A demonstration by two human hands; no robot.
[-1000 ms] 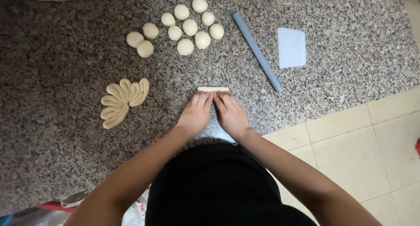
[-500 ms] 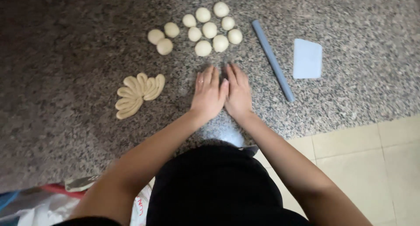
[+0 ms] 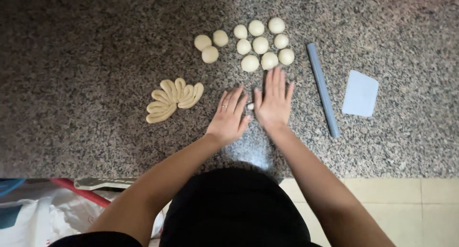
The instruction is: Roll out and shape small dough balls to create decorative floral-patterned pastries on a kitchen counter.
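Head view, looking straight down on a speckled grey granite surface [image 3: 86, 60].

Left hand [image 3: 230, 117] and right hand [image 3: 273, 102] lie flat, palms down, side by side, fingers extended and spread slightly. Neither grip is closed on anything; both are fully open and pressing downward. A ring shows on one finger of the left hand.

Dough piece [image 3: 250, 106]: only a small pale, off-white end is visible in the gap between the two hands, resting on the surface. The rest is hidden beneath the palms, so its full shape cannot be told.

Just beyond the right fingertips: a cluster of seven round dough balls [image 3: 262, 45], smooth, cream-coloured, closely packed. To their left, a smaller group of three balls [image 3: 210, 45].

Left of the hands: finished dough strips [image 3: 172, 99] laid in a fan, overlapping at one end.

Right of the hands: a grey rolling rod [image 3: 322, 89] lying at a slant, and beyond it a pale blue scraper card [image 3: 360, 93], flat.
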